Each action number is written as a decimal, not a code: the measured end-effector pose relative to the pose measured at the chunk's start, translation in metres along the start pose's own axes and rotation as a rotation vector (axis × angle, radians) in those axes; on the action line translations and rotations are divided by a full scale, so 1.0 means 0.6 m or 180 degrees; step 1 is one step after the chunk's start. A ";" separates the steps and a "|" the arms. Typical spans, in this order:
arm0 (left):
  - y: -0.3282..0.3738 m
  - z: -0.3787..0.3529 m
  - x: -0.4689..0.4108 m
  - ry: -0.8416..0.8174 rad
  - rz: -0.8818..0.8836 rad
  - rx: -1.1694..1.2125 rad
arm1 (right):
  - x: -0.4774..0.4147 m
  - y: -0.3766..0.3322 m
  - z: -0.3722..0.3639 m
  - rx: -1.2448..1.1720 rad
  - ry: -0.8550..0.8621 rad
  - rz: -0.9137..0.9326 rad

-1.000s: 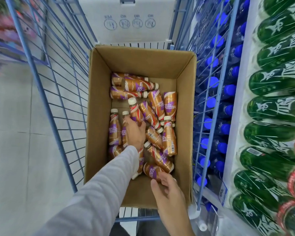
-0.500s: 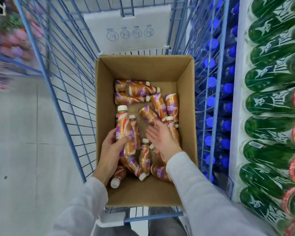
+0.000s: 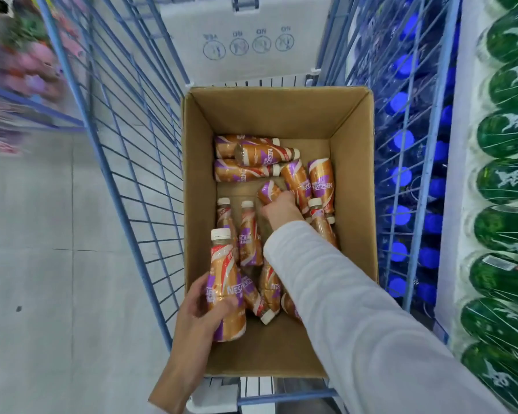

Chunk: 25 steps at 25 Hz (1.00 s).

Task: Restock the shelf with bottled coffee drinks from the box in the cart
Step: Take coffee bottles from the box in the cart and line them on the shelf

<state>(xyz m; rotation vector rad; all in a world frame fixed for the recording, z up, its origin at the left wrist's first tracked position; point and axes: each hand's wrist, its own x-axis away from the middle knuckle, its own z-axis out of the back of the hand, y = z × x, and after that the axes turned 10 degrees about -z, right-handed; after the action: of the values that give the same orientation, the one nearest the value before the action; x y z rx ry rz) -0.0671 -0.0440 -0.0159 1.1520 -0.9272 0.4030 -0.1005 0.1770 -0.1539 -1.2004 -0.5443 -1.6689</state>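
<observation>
An open cardboard box (image 3: pixel 353 174) sits in a blue wire cart (image 3: pixel 126 162). Several brown-and-purple coffee bottles with white caps lie loose on its floor (image 3: pixel 253 156). My left hand (image 3: pixel 198 309) is shut on one coffee bottle (image 3: pixel 226 291), held upright at the box's near left corner. My right hand (image 3: pixel 280 209) reaches deep into the box and closes around a second coffee bottle (image 3: pixel 268 191) lying near the middle. My grey sleeve hides some bottles at the near right.
Just right of the cart stands a shelf with blue-capped bottles (image 3: pixel 401 177) behind the wire side, and green bottles (image 3: pixel 509 180) further right. A white sign panel (image 3: pixel 245 43) closes the cart's far end. Grey floor (image 3: pixel 42 264) lies to the left.
My left hand has lifted its bottle toward me to the box's near left corner. My right hand has moved from open above the bottles to deeper in, closing on one.
</observation>
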 end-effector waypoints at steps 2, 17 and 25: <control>0.012 -0.005 0.010 0.0005 -0.0044 0.0044 | 0.029 0.009 0.004 -0.0384 -0.0131 -0.0245; 0.188 -0.012 0.222 -0.0688 -0.1157 0.0617 | 0.456 0.157 0.222 -0.3162 -0.1220 0.0231; 0.197 -0.031 0.392 -0.2182 -0.1393 0.0448 | 0.641 0.352 0.301 -0.3334 -0.0303 0.1171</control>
<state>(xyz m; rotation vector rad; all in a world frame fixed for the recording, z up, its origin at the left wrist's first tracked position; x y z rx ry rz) -0.0052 -0.0219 0.2397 1.6200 -1.1994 -0.3137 0.1545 0.0572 0.2283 -1.9613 0.5779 -1.5742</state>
